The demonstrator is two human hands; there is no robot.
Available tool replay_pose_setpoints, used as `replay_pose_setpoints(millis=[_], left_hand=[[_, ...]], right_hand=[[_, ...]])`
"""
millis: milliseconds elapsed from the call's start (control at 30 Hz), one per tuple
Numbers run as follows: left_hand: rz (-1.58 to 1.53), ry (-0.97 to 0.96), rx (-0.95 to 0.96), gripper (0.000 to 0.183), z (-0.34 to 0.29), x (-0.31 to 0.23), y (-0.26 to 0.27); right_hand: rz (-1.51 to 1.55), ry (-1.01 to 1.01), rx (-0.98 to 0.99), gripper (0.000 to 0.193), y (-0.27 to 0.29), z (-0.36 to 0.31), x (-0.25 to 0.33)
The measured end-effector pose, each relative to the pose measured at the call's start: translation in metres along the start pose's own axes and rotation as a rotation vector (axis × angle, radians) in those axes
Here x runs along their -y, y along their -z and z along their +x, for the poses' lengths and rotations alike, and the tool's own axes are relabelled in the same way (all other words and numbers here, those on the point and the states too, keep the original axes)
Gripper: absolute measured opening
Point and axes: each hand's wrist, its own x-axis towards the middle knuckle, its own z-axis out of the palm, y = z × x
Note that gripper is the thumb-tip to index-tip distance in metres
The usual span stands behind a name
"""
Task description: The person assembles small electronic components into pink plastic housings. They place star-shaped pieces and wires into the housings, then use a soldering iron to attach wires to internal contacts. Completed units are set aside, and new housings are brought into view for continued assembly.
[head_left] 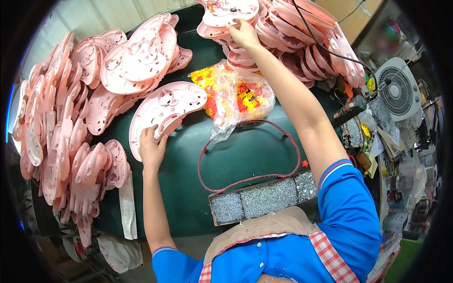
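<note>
Along your left, a heap of pink plastic shells (56,141) leans piece against piece, probably packed so to save room on the dark green tabletop (250,155). Right of it, your left hand (152,149) lies on the near-left part of a curved pink shell (153,111), fingers partly bent, perhaps to steady it; I can't tell whether they grip. Your right hand (244,34) reaches to the far side, fingertips at the near edge of another shell (226,14); whether it is closed on that edge doesn't show. Between your arms, a clear plastic bag (229,96) holds small yellow and red pieces. Nearer you, a divided tray (242,206) keeps small silvery parts in separate compartments, likely for easy picking. At the far right, nested shells (302,52) stand in rows.
</note>
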Motion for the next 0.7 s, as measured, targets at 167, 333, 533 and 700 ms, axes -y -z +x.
replay_pose_setpoints(millis=[167, 333, 533, 700], left_hand=[[0.058, -0.142, 0.158, 0.013, 0.000, 0.030, -0.017], [-0.321, -0.045, -0.069, 0.012, -0.041, -0.040, -0.004], [-0.406, -0.485, 0.291, 0.027, -0.095, -0.145, 0.003], [-0.414, -0.493, 0.832, 0.016, -0.101, -0.159, -0.021]], right_hand=[[0.321, 0.099, 0.038, 0.051, 0.017, -0.037, -0.025], [-0.128, -0.110, 0.707, 0.023, 0.068, -0.099, -0.063], [-0.457, 0.224, 0.732, 0.040, 0.036, -0.110, -0.144], [-0.502, 0.256, 0.828, 0.052, 0.030, -0.117, -0.134]])
